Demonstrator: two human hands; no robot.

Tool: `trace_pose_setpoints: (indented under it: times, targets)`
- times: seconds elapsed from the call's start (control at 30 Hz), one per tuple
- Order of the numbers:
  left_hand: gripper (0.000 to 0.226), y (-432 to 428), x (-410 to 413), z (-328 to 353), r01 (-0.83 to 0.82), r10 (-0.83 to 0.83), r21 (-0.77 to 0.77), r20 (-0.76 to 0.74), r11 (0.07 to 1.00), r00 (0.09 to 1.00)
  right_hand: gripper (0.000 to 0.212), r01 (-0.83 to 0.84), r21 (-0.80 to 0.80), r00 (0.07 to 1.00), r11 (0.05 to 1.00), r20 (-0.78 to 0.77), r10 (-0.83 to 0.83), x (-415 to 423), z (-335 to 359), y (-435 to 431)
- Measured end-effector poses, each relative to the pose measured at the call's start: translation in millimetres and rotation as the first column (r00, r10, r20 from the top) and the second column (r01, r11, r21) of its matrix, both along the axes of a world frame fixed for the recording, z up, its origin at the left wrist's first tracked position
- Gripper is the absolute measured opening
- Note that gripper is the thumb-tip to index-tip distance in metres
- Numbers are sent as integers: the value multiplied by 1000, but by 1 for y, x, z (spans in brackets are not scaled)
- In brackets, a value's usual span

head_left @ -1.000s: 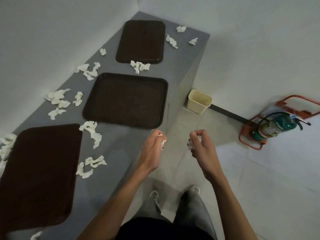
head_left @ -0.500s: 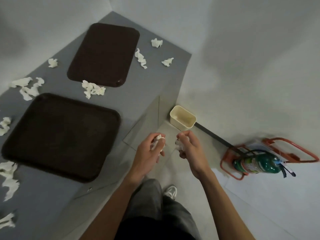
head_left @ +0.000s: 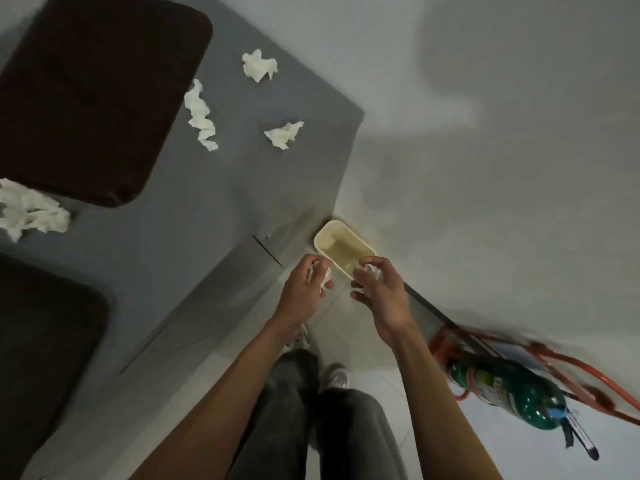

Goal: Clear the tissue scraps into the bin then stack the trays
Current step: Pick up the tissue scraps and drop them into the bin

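My left hand point(head_left: 306, 289) holds a white tissue scrap point(head_left: 325, 276) just left of the cream bin point(head_left: 343, 249) on the floor. Over the bin's near rim, my right hand point(head_left: 379, 289) grips another crumpled scrap point(head_left: 372, 271). On the grey counter point(head_left: 214, 209) lie two dark brown trays, one at the upper left point(head_left: 93, 95) and one at the lower left point(head_left: 45, 351). Loose scraps lie on the counter beside the upper tray: a twisted one point(head_left: 201, 117), one farther back point(head_left: 259, 65), one near the counter's end point(head_left: 284, 134), and a clump at the left edge point(head_left: 29, 211).
A green fire extinguisher point(head_left: 509, 389) in an orange stand point(head_left: 588, 393) is on the floor to the right. White walls enclose the corner behind the bin. My legs and shoes point(head_left: 332, 375) stand beside the counter's side panel.
I have stepped closer to the bin and both hands, still holding their scraps, have moved forward to the bin. The view has swung down and right.
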State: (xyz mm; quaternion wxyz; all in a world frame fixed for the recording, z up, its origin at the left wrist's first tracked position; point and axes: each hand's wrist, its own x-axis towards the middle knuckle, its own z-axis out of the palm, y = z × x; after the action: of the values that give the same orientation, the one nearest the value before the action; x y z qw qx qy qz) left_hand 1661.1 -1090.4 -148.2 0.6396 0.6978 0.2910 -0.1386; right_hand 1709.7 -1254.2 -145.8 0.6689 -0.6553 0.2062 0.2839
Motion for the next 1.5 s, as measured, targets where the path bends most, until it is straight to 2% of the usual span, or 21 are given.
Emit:
trace_pose_setpoints:
  times: [0.13, 0.27, 0.6, 0.7, 0.87, 0.97, 1.13, 1.37, 1.5]
  targets:
    - [25, -17, 44, -76, -42, 37, -28, -165, 999, 986, 30, 6, 8, 999, 1000, -49, -6, 43, -79, -5]
    - [30, -31, 83, -159, -123, 111, -41, -223, 992, 968, 36, -48, -37, 997, 998, -64, 46, 75, -174, -13]
    - [32, -53, 159, -373, -328, 290, -52, -350, 943, 891, 18, -26, -137, 979, 990, -204, -2, 139, -384, -25]
    - [39, -57, 174, -406, -337, 299, -49, -355, 940, 886, 23, -68, -164, 983, 984, -181, 38, 148, -425, -25]
    - [69, -62, 186, -417, -294, 209, -129, -447, 947, 870, 48, -206, -208, 974, 956, -139, 179, 155, -460, -29]
    - [69, -58, 180, -410, -260, 207, -73, -421, 963, 883, 58, -275, -285, 961, 918, -109, 254, 154, -455, -35]
    - [54, -46, 156, -363, -154, 212, 200, -314, 968, 926, 52, -281, -344, 960, 896, -104, 261, 146, -400, -40]
    - [33, -34, 104, -232, -136, 204, 304, -207, 943, 957, 35, -302, -449, 921, 841, 90, 378, 120, -256, -32]
    - [27, -34, 67, -139, -168, 236, 347, -165, 923, 958, 29, -314, -516, 846, 797, 230, 482, 96, -153, -25]
